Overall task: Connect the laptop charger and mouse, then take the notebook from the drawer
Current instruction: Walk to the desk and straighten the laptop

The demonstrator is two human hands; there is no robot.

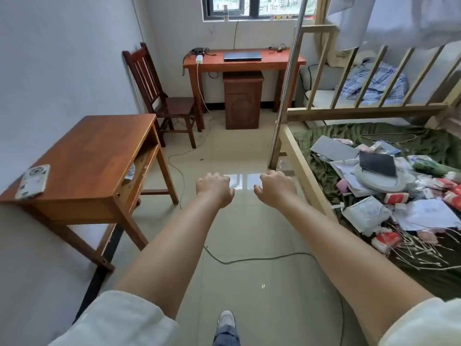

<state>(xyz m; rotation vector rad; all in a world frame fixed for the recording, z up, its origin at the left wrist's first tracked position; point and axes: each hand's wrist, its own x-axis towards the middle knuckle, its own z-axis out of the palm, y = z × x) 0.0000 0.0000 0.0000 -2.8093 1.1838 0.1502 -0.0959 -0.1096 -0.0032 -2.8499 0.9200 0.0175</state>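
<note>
A closed laptop (242, 56) lies flat near the middle of a red-brown desk (249, 64) under the window (257, 7) at the far end of the room, well apart from the person. At the desk's left rear corner sits a dark power strip (198, 50) with a white charger block (199, 59) at the left edge, its white cable (201, 88) hanging over the edge toward the floor. A small dark item with a cord, possibly the mouse (279, 48), rests near the right rear corner; it is too small to tell for certain. A dark wooden cabinet with a drawer front (243, 99) stands beneath the desk, shut.

Both bare arms reach forward over the tiled floor (239, 270). The left hand (215, 188) and right hand (275, 187) hang side by side, apart, fingers curled loosely downward, grasping nothing and touching nothing.

A wooden chair (159, 96) stands left of the desk. Nearer, along the left wall, a second wooden table (82, 161) carries a phone (33, 181) face down by its left edge. On the right, a pale wooden bed frame (304, 171) holds a green cover strewn with papers, packets and cotton swabs (409, 248). A dark cable (249, 259) snakes across the floor below the forearms, and one shoe (225, 320) shows at the bottom edge.
</note>
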